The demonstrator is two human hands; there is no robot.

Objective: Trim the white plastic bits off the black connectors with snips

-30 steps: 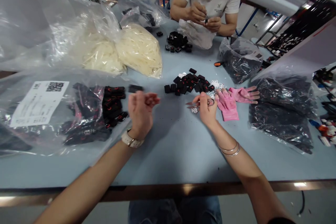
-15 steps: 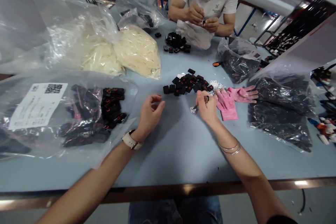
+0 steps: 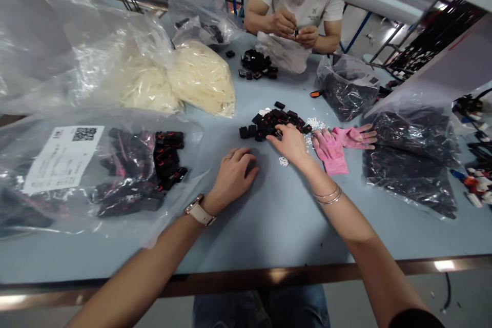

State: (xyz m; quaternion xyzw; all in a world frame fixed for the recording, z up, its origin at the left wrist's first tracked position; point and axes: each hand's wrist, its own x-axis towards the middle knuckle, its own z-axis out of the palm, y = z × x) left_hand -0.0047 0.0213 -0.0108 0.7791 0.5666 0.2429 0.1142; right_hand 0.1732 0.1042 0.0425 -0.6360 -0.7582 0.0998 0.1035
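Note:
My left hand [image 3: 235,177] hovers over the table with fingers curved and apart, nothing in them. At the near edge of a pile of black plastic connector housings [image 3: 273,119], some with red-orange parts, is my right hand [image 3: 291,143]. Its thumb and fingers close around something small with a shiny bit, which I cannot make out. A small heap of tiny white pieces [image 3: 283,161] lies just below that hand. More white pieces [image 3: 315,123] are spread beside the pile, next to a pair of pink gloves [image 3: 331,152].
On the left lie a labelled clear bag [image 3: 130,200] of black parts and a bag of cream-coloured pieces [image 3: 203,79]. Bags of black parts [image 3: 411,164] stand at the right. Across the table, a co-worker's hands [image 3: 295,28] handle a small dark part near another black pile [image 3: 255,61].
My right hand has moved up and left, from above the small white heap to the black housings. My left hand has shifted right, its fingers now lower and more spread.

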